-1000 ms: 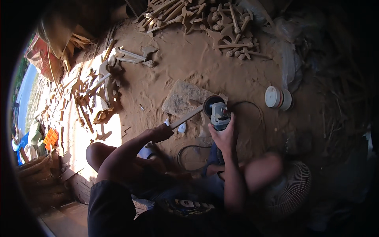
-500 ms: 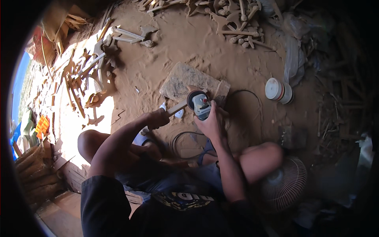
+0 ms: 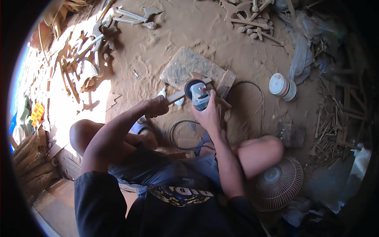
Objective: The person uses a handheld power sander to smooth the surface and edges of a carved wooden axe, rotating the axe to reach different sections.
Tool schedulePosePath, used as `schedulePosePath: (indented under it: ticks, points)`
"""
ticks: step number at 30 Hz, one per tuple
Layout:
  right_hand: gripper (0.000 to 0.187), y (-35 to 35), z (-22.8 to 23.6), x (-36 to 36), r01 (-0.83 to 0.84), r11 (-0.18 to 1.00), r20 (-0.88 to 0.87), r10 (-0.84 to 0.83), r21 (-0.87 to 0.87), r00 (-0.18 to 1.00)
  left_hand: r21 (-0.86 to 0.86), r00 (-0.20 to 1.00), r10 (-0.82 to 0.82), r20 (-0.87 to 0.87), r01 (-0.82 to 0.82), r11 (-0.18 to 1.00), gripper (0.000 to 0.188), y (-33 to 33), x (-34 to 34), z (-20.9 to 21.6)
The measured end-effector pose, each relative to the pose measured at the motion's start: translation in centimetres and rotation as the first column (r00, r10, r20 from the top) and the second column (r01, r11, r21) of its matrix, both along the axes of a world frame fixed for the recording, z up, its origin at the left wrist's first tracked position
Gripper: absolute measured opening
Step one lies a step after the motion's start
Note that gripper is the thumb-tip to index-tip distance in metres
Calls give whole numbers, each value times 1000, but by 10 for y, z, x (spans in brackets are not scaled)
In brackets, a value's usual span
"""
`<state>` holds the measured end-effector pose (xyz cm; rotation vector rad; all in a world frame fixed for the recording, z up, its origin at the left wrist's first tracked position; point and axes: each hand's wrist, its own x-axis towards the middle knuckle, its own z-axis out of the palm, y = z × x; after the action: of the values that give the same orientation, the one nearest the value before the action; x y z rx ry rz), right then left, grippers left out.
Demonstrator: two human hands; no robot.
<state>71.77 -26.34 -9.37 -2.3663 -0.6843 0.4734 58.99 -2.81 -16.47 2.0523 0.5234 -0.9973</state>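
Note:
My right hand (image 3: 209,113) is wrapped round the body of an angle grinder (image 3: 201,96). The grinder's dark round disc (image 3: 192,87) lies over a pale strip of wood (image 3: 176,96). My left hand (image 3: 157,106) grips the near-left end of that strip. The strip's far end shows past the disc, above a worn, dusty block (image 3: 185,65). Whether the disc touches the wood, I cannot tell. Close to my left hand, a small white bottle (image 3: 162,92) stands beside the block.
Piles of cut wooden pieces lie at the far left (image 3: 79,59) and far right (image 3: 252,19). A white tub (image 3: 282,87) stands on the right. Beside my right knee is a round fan (image 3: 278,183). A dark cable (image 3: 261,102) curves over the dusty ground.
The wooden strip now shows beyond the far side of the grinder's disc. My view has shifted slightly, and both hands keep their holds.

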Motion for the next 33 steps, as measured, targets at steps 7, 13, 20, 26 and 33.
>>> schedulePosePath:
  ticks: [7,13,20,26,33]
  points:
    - [92,13,6,16,13,994,107,-1,-106,994,36,951,-264,162,262,964,42,19,-24,-65]
    - [92,8,10,29,64,991,93,-53,-120,994,66,991,-114,65,110,992,41,8,-8,-19]
    - [92,7,4,45,102,987,121,-87,-125,989,53,990,-112,81,108,993,21,5,-2,-19]
    - [92,17,5,53,101,973,135,-74,-208,988,70,978,-205,27,203,977,50,17,-18,-62]
    - [93,12,-1,68,178,962,181,-141,-206,973,69,988,-156,-18,157,985,46,2,6,12]
